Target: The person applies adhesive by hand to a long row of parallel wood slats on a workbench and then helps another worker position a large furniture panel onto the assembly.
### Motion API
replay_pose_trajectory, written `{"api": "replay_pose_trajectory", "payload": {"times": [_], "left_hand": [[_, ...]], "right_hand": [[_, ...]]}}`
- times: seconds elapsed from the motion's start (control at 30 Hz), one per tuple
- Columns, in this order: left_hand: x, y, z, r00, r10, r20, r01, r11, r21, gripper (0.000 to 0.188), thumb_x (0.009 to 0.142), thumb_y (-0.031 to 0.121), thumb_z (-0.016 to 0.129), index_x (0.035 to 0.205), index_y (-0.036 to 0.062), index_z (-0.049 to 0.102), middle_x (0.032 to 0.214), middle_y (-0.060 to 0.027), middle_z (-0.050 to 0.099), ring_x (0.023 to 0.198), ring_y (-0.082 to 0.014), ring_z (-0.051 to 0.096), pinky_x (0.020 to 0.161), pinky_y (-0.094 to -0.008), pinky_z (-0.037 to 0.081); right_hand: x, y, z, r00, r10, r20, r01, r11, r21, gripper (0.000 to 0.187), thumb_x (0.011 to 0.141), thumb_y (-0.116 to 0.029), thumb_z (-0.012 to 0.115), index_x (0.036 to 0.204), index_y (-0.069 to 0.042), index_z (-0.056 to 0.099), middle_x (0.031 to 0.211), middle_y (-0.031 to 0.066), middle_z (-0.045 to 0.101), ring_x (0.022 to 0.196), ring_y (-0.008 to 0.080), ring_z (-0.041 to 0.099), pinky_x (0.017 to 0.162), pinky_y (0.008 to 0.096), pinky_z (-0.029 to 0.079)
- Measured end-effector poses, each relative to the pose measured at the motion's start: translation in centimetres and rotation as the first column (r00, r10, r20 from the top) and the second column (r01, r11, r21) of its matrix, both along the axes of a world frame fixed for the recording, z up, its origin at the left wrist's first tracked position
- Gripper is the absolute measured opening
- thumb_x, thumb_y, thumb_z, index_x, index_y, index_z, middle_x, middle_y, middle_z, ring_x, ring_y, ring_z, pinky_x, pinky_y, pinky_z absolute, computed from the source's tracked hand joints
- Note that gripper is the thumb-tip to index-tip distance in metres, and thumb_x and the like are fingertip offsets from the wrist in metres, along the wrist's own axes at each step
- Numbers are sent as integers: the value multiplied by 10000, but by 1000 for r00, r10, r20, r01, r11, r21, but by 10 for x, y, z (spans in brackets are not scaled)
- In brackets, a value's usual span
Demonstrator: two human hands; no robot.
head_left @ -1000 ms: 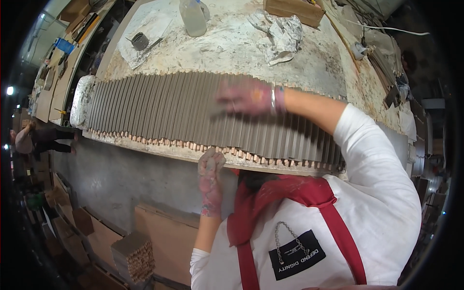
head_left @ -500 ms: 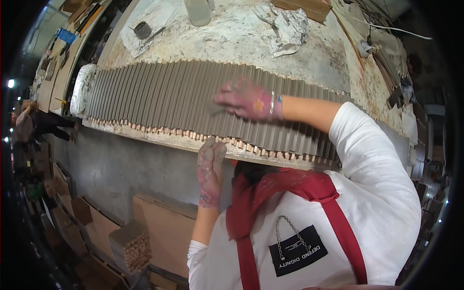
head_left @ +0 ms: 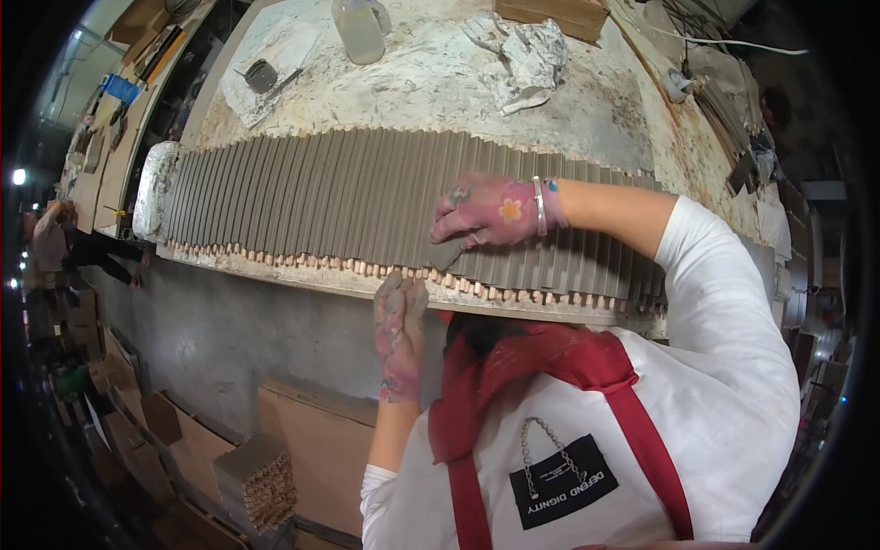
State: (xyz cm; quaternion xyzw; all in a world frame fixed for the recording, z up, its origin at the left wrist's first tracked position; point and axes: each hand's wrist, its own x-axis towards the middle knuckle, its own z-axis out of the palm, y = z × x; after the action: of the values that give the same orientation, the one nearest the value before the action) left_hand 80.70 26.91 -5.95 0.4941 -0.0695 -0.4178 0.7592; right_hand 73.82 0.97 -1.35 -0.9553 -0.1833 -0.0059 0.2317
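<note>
Grip check: left hand (head_left: 401, 332), in a pink patterned glove, has its fingers straight and together, fingertips pressed up against the bench's front edge right under the row of wooden stick ends (head_left: 367, 268); it clasps nothing. Right hand (head_left: 495, 213), same kind of glove with a bracelet at the wrist, is pinched narrow on a small grey scrap (head_left: 446, 253), which touches the lower part of the grey slats near their front ends.

Left to right:
- Far left, another person (head_left: 50, 243) bends over in a dim aisle, well apart from the bench.
- Lower left, a block of bundled sticks (head_left: 261, 481) sits among brown cardboard boxes on the floor.
- White padded block (head_left: 151, 188) butts against the left end of the slat row.
- Grey slat row (head_left: 348, 197) runs in a wide band across the bench (head_left: 412, 92), slats side by side, each ending in a bare wood tip at the near edge.
- Behind the row: a sheet with a small dark tool (head_left: 261, 75), a clear plastic bottle (head_left: 357, 29), crumpled paper (head_left: 527, 50), a cardboard box (head_left: 550, 11).
- Right edge: a white cable with a plug (head_left: 678, 84); the clutter beyond it is too dark to tell.
</note>
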Motion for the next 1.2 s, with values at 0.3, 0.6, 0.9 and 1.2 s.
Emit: {"api": "replay_pose_trajectory", "payload": {"times": [0.3, 0.6, 0.9, 1.2], "left_hand": [[-7, -3, -4, 997, 30, -69, -35, 996, -84, 470, 857, 226, 521, 1243, -9, 394, 1142, -156, 503, 1057, -252, 507, 932, -354, 403], [-21, -8, -3, 992, 17, -128, -29, 995, -91, 490, 908, 258, 497, 1307, 28, 330, 1188, -147, 492, 1101, -237, 488, 977, -355, 381], [-39, -8, 4, 986, 9, -165, -31, 992, -126, 553, 883, 279, 533, 1350, 68, 326, 1177, -61, 509, 1081, -188, 488, 995, -351, 365], [-48, -10, -8, 975, 81, -208, -123, 972, -198, 540, 850, 259, 592, 1321, 91, 389, 1199, -50, 502, 1092, -187, 467, 1024, -380, 352]], "right_hand": [[4, -25, -4, 965, -221, 144, 230, 972, -49, 267, 843, -288, 567, 1061, -135, 571, 957, 84, 573, 838, 248, 573, 761, 393, 454], [18, -60, -11, 791, -604, 99, 611, 786, -89, 272, 888, -265, 514, 1139, -171, 559, 963, 70, 582, 864, 193, 603, 787, 371, 492], [1, -52, 22, 783, -603, -151, 622, 759, 195, 367, 892, -360, 506, 1185, -141, 535, 1026, 110, 583, 817, 188, 623, 721, 341, 538], [-25, -29, 4, 979, -202, -16, 202, 978, 53, 378, 894, -358, 498, 1225, -176, 514, 1085, 104, 569, 1018, 258, 544, 887, 387, 423]]}}
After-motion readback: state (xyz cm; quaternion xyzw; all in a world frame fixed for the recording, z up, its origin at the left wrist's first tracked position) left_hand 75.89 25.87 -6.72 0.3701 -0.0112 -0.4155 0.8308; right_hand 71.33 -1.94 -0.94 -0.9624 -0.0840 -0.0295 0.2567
